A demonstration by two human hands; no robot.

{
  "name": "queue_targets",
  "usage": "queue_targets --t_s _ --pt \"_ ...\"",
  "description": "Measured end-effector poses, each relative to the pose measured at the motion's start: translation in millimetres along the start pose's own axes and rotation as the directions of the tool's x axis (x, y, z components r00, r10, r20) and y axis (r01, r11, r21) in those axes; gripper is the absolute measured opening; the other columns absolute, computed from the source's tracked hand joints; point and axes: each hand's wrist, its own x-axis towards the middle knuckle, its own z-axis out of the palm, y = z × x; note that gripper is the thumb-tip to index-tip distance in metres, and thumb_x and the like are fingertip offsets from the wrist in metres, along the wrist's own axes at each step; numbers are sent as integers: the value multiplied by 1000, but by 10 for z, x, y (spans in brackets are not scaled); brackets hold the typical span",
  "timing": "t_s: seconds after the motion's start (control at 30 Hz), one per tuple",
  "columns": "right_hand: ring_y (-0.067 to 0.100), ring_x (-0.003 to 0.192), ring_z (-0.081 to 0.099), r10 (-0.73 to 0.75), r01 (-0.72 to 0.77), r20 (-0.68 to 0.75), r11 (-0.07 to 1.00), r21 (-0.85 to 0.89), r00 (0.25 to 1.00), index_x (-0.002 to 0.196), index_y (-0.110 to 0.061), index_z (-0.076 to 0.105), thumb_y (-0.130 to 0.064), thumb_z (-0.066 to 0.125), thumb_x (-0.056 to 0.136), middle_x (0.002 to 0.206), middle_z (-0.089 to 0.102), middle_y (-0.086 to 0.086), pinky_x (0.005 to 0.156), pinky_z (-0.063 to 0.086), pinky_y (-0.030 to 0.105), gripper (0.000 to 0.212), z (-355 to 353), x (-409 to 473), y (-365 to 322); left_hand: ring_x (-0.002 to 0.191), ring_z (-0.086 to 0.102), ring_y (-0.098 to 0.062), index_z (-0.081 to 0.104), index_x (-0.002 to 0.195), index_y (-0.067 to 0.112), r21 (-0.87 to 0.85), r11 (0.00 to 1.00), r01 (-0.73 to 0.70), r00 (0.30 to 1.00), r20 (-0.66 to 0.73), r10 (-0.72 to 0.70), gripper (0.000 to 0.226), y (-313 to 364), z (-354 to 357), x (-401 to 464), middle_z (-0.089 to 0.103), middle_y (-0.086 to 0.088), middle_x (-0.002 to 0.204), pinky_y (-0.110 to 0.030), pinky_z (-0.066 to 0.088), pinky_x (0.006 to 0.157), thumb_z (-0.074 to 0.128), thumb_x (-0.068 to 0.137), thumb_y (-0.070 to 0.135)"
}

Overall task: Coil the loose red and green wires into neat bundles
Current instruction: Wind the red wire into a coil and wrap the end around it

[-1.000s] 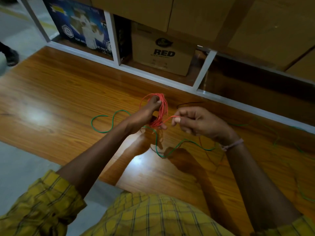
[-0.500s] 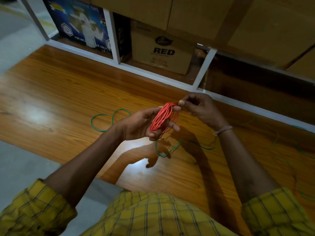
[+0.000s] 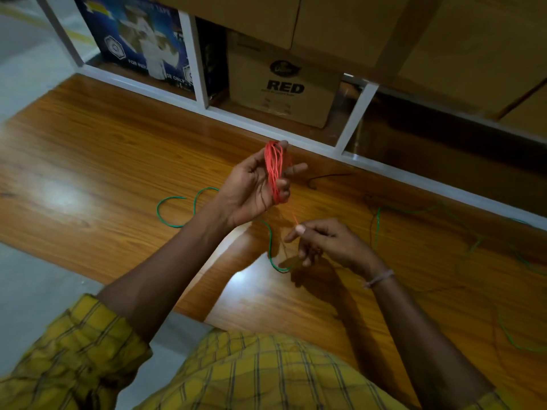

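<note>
Red wire point(image 3: 276, 172) coil looped over my L hand point(image 3: 254, 184), fingers curled round it; R hand point(image 3: 322, 243) below pinches its tail; green wire point(image 3: 270, 250) on tabletop point(image 3: 103, 161) beneath both.

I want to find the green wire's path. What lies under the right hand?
Under the right hand the green wire loops on the wooden table, crossing its shadow. The stretch directly beneath the palm is covered.

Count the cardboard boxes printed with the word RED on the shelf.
1. The RED box sits in the middle shelf bay, right of the blue box. The plain cartons above show no such print; other sides are hidden.
</note>
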Motion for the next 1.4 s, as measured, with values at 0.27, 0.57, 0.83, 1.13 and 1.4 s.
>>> queue_targets --t_s 0.27,0.57,0.83,1.13,1.4 --pt "19 54 69 67 -12 287 982 -190 956 156 -33 47 -20 61 108 77 75 10 52 54 30 52 -76 -174 -359 82 81 -25 42 149 10 317 948 -16 912 -385 144 51 -117 -9 134 62 -19 132 -33 65 67 27 116 46" --pt "9 46 45 -157 167 73 974 -156 985 100 -1 72 -16 67 103 60 55 1 43 35 20 16 -713 -228 -852 67 73 -29 36 152 21 839 535 99 985 -159 66 38 -293 -15 -80 58 -31 120 -36 63 66 30 118 38" --pt "4 83 67 -294 235 -230 938 -253 928 102 0 73 -20 72 98 92 71 8 73 55 18 20 -918 119 -746 64 57 -26 37 161 25 640 757 132 972 68 -227 47 -255 70 -273 58 -33 134 -34 52 66 27 117 38" --pt "13 58 51 -154 137 -368 988 -73 917 94 -24 77 -29 63 106 71 65 -4 51 39 24 19 -502 280 -39 58 60 -13 26 168 19 391 915 100 939 268 -217 57 -113 203 -299 52 -31 143 -29 53 64 15 115 38" --pt "4 42 50 -141 77 -317 975 -206 938 92 -10 73 -22 53 111 55 64 3 52 40 19 30 24 57 202 72 73 -17 35 162 28 68 998 -8 994 109 1 50 29 259 -58 51 -31 150 -33 61 74 25 115 41"
